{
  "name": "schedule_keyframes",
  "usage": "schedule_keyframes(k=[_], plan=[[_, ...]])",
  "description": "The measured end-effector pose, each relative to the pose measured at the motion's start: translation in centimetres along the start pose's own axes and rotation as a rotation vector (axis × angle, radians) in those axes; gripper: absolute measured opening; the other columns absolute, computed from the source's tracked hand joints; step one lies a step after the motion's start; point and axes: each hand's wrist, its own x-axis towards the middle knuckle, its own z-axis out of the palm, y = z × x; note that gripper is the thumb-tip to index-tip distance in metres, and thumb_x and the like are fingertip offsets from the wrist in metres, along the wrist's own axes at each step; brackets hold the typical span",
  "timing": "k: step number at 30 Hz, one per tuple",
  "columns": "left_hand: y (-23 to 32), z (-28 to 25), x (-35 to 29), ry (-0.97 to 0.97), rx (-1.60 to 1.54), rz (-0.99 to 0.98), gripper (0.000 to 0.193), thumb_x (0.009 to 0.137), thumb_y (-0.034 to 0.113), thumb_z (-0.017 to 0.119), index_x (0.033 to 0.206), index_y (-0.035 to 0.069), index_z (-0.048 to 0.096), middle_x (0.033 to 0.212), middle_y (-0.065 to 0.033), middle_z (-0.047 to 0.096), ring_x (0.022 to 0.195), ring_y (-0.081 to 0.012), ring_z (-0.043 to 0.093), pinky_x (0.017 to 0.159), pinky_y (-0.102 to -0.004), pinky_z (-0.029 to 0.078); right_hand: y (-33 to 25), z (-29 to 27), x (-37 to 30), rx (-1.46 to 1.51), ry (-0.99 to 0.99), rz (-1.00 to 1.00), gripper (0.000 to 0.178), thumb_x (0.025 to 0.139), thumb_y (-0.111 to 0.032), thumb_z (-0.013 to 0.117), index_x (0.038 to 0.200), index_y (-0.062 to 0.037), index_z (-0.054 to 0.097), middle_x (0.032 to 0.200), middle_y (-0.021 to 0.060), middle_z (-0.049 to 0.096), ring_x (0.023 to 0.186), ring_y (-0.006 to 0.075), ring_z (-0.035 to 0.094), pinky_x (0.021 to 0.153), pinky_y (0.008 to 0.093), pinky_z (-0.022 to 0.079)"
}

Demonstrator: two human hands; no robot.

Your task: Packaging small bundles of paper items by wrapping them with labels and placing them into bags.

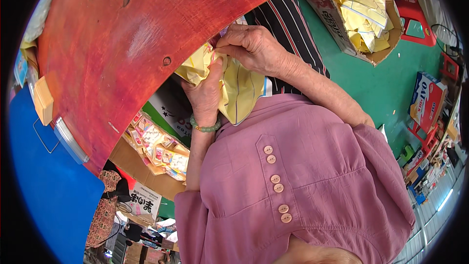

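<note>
A creased yellow sheet with dark ruled lines (240,90), which looks like paper or thin film, hangs over my lap at the table's edge. My left hand (204,93), with a green bead bracelet on its wrist, is closed around the sheet's upper part. Above it, my right hand (256,49) is pinched at the top of the bunched sheet. What lies between its fingertips is too small to make out. Small pink and purple patches show beside those fingertips, partly hidden by the hand. Striped dark cloth (293,34) lies beneath my right forearm.
The red wooden table (112,44) curves across the upper left. A carton (337,24) of crumpled yellow sheets stands on the green floor at right. Below the table, an open carton (168,186) holds several small colourful packets (159,149). A blue stool or chair surface (49,176) is at left.
</note>
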Motion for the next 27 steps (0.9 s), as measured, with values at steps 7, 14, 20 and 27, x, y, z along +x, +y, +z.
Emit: schedule_keyframes(k=[7,14,20,27], plan=[[-1.7,-0.4,0.4,0.048,-0.2,-0.086,0.05,0.076,-0.001,0.071,0.122,0.001,0.053,0.114,-0.0066,0.059,0.1,-0.0157,0.059,0.088,-0.0309,0.047,0.1,0.9,-0.1,0.089,0.076,0.011,0.01,0.08,-0.008,0.066,0.088,-0.0025,0.065,0.083,0.0119,0.064,0.082,0.0302,0.063,0.075,0.0362,0.051],[-0.6,-0.3,0.0,0.035,-0.29,-0.173,0.051,0.077,-0.002,0.07,0.124,0.002,0.052,0.116,-0.0083,0.058,0.104,-0.0157,0.057,0.09,-0.0305,0.047,-0.5,0.9,-0.1,0.468,-0.004,0.401,0.009,0.089,-0.009,0.063,0.091,-0.002,0.067,0.082,0.0036,0.066,0.079,0.012,0.061,0.078,0.027,0.05],[-1.4,-0.7,-0.1,0.044,-0.348,-0.21,0.062,0.076,-0.005,0.07,0.132,0.003,0.044,0.122,-0.0089,0.054,0.106,-0.0168,0.056,0.093,-0.0314,0.046,-0.8,0.6,0.1,0.638,-0.013,0.539,0.012,0.092,-0.011,0.061,0.09,-0.0016,0.067,0.082,0.0008,0.064,0.076,0.0079,0.059,0.073,0.0242,0.049],[-1.2,-0.6,-0.4,0.049,-0.351,-0.192,0.066,0.076,-0.006,0.071,0.134,0.005,0.041,0.122,-0.0079,0.053,0.108,-0.0167,0.054,0.096,-0.0324,0.044,-0.7,0.8,-0.2,0.694,0.011,0.626,0.014,0.093,-0.015,0.061,0.089,-0.0032,0.067,0.078,-0.0005,0.062,0.07,0.0066,0.055,0.068,0.0229,0.047]])
